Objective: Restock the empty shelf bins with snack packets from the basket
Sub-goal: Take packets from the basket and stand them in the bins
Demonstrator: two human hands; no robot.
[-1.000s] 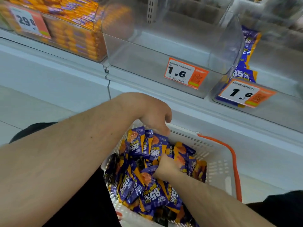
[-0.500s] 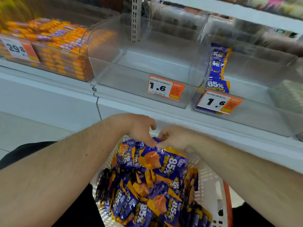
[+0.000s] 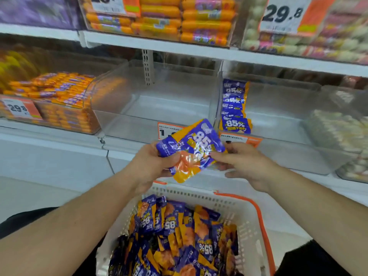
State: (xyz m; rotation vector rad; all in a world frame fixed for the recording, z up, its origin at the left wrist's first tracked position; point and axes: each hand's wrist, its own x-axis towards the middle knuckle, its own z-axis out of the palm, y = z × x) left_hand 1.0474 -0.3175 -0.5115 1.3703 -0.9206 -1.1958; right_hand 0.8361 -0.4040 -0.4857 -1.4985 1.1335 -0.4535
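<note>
- Your left hand (image 3: 152,164) grips a small stack of purple-and-orange snack packets (image 3: 191,149) from the left side, thumb curled over the front, fingers behind; the stack is tilted and held up in front of the shelf edge, above the basket (image 3: 247,222).
- Your right hand (image 3: 244,163) pinches the right edge of the same stack, thumb tip on the face of the top packet; the other fingers lie loosely extended beneath.
- The packets cover part of the orange price tag (image 3: 165,129) on the clear middle bin (image 3: 155,108); that bin shows nothing inside.
- The bin to its right (image 3: 282,124) holds one row of the same packets (image 3: 235,107) stood on edge against its left wall, the front one reading 85%; its own tag sits just behind your right hand.
- The white basket with orange handle sits low between your forearms, heaped with more packets (image 3: 177,240) lying at mixed angles.
- Far left, a bin of orange sausage sticks (image 3: 57,100), tagged 29.8; the top shelf carries more stock, blurred.
</note>
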